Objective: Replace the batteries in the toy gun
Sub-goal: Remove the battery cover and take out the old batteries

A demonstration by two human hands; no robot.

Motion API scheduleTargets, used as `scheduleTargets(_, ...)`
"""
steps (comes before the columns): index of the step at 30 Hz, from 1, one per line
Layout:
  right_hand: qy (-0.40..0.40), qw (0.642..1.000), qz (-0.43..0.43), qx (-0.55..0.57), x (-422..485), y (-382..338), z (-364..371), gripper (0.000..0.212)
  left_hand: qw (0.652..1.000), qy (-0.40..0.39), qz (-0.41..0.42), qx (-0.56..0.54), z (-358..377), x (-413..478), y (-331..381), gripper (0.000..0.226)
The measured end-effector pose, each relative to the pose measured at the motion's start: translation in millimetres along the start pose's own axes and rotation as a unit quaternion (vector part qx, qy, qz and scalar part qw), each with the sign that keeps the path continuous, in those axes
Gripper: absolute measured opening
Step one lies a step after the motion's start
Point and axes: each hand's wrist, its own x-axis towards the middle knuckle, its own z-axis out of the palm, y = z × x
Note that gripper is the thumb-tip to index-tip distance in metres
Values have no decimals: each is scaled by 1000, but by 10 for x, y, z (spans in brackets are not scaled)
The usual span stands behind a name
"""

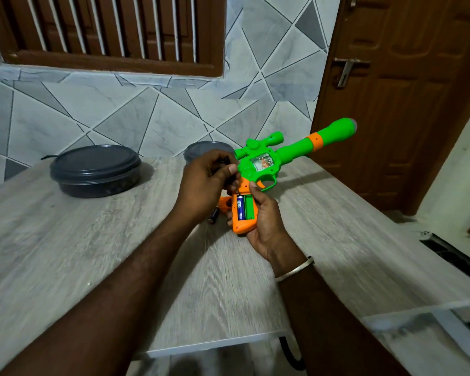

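My right hand grips the toy gun by its orange handle above the table. My left hand pinches a dark battery just over the gun's open compartment (one blue cell seated). Open tabletop runs from the gun toward me, its edges well away.

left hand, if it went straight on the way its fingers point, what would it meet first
Probably the toy gun: the left hand, pinching a dark battery, points at the top of the orange grip held by the right hand, just above the empty slot. Depth is unclear.
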Motion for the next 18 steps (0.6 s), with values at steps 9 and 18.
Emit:
scheduleTargets(9, -7, 999, 12, -41, 42, 33, -2, 35, 985, 15, -123, -118, -51, 49, -50, 14)
scheduleTargets(18, -5, 999, 10, -42, 38, 38, 4, 30, 978, 26, -137, -157, -55, 5, -8, 12)
